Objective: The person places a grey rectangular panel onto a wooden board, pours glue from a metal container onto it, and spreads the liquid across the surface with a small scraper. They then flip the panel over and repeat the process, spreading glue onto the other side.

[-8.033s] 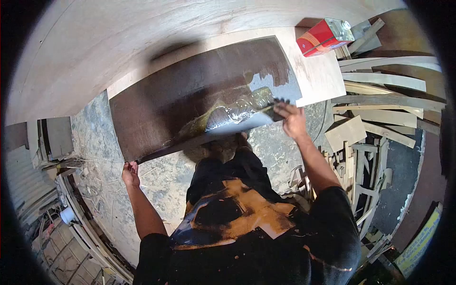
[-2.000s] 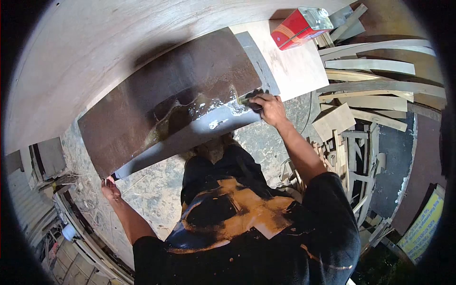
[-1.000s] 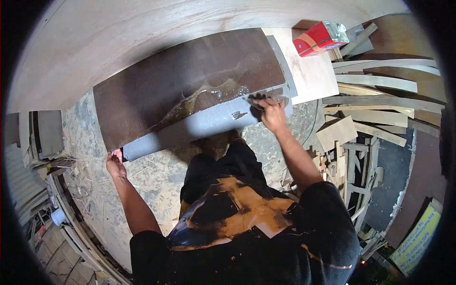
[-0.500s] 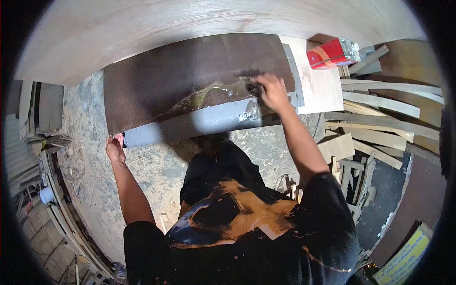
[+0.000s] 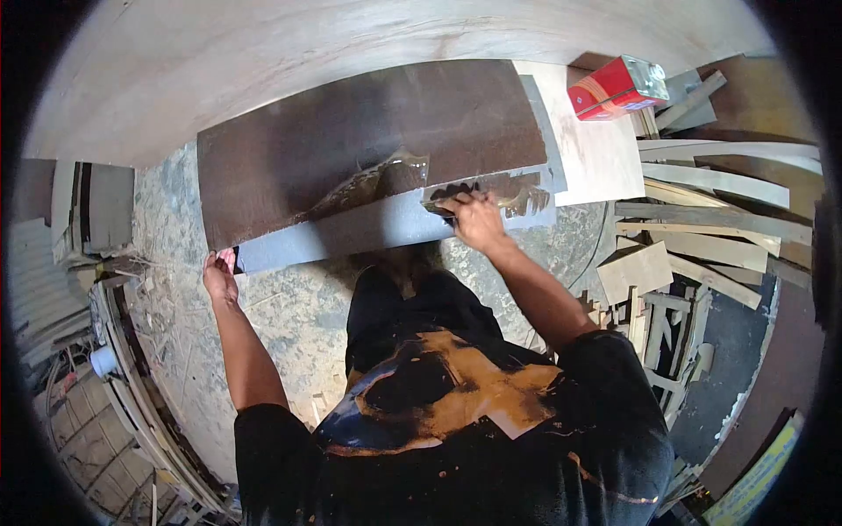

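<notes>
A dark brown sheet [image 5: 307,145] lies across the work surface, with a grey sheet [image 5: 338,242] along its near side. Wet, amber glue [image 5: 373,182] spreads in a curved ridge over the brown one and in streaks at the right of the grey one. My right hand [image 5: 481,219] is closed on a dark, flat spreader [image 5: 436,203], mostly hidden by my fingers and pressed to the grey sheet in the glue. At the grey sheet's left corner, my left hand [image 5: 219,273] pinches the edge; a small pink patterned piece [image 5: 229,258] shows beside the fingertips.
A red tin [image 5: 607,91] stands on a pale board [image 5: 605,162] at the back right. Wood offcuts [image 5: 715,250] pile up to my right. Stacked strips [image 5: 145,386] and a white cup-like object [image 5: 103,361] are at left. A large pale panel [image 5: 351,31] spans the back.
My right hand has moved the spreader toward me and slightly left, from the brown sheet onto the grey one. Glue streaks now cover its right end. My left hand stays at the corner.
</notes>
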Demonstrator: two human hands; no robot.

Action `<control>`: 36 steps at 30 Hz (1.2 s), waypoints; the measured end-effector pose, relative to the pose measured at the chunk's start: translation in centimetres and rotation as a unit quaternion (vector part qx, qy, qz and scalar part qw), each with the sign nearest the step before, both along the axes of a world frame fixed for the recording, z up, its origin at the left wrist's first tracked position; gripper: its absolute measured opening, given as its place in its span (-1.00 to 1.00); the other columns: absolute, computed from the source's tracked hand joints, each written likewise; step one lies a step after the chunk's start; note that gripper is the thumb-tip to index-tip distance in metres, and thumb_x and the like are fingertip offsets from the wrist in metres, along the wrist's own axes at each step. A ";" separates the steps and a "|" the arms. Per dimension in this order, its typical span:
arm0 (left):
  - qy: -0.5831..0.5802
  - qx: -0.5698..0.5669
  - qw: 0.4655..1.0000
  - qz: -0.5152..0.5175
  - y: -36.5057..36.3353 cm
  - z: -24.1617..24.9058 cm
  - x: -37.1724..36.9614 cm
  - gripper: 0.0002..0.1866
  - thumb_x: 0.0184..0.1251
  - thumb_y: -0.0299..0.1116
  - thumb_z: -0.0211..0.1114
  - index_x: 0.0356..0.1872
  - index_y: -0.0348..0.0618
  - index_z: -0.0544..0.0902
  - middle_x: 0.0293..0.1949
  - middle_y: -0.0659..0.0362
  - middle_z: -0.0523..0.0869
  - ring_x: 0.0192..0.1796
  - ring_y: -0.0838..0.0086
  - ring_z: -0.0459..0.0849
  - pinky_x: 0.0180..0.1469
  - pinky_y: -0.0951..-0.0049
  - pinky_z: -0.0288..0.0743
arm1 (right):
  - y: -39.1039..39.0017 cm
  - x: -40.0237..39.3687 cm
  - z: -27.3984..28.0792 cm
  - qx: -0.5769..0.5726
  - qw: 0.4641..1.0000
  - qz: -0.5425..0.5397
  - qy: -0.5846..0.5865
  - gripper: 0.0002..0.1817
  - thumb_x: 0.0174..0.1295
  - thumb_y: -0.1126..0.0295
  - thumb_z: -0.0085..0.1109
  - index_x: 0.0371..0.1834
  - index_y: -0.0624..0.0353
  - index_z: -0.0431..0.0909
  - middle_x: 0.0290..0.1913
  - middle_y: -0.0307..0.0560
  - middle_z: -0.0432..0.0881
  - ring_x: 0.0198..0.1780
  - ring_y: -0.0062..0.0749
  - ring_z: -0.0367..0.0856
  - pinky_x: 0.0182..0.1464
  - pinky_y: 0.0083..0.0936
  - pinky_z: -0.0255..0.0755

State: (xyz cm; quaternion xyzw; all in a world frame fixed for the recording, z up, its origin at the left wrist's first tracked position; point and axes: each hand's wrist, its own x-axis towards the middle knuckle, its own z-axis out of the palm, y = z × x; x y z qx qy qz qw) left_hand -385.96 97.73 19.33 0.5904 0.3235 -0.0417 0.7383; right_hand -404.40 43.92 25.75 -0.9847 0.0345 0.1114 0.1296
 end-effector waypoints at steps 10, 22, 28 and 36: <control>0.004 -0.029 0.999 -0.023 -1.4 1.9 0.4 -0.68 0.37 -0.36 -0.01 0.07 -0.30 0.30 -0.21 -0.06 0.60 -0.14 0.24 0.63 -0.01 0.32 0.57 | 7.7 -5.8 -0.5 0.033 0.992 0.012 -0.122 -0.55 -0.02 0.53 0.03 -0.03 -0.16 0.57 0.06 -0.18 0.51 0.09 -0.29 0.42 0.10 -0.19 0.22; 0.035 -0.062 0.993 -0.093 -0.5 3.0 0.6 -0.76 0.38 -0.36 0.02 -0.03 -0.27 0.37 -0.25 -0.02 0.61 -0.17 0.24 0.66 -0.10 0.39 0.58 | 0.7 16.7 -1.9 -0.099 0.989 -0.082 0.068 -0.61 0.09 0.27 0.01 0.03 -0.37 0.53 -0.08 -0.16 0.62 -0.05 -0.17 0.59 -0.03 -0.10 0.41; 0.037 -0.100 0.986 -0.131 0.1 2.9 1.2 -0.73 0.36 -0.38 0.05 -0.01 -0.29 0.36 -0.21 -0.02 0.61 -0.19 0.27 0.64 -0.12 0.39 0.56 | 5.9 6.5 -2.3 -0.114 0.988 -0.079 0.072 -0.62 0.10 0.20 0.03 0.03 -0.30 0.53 -0.09 -0.03 0.62 -0.06 -0.20 0.58 0.00 -0.19 0.38; 0.042 -0.102 0.985 -0.131 1.2 2.0 1.5 -0.81 0.33 -0.36 0.08 -0.15 -0.25 0.43 -0.24 0.05 0.60 -0.18 0.34 0.62 -0.12 0.40 0.55 | 18.4 -1.6 -2.9 -0.071 0.986 -0.121 -0.095 -0.35 -0.05 0.42 0.14 0.24 -0.17 0.36 0.26 -0.21 0.36 0.27 -0.27 0.29 0.22 -0.15 0.15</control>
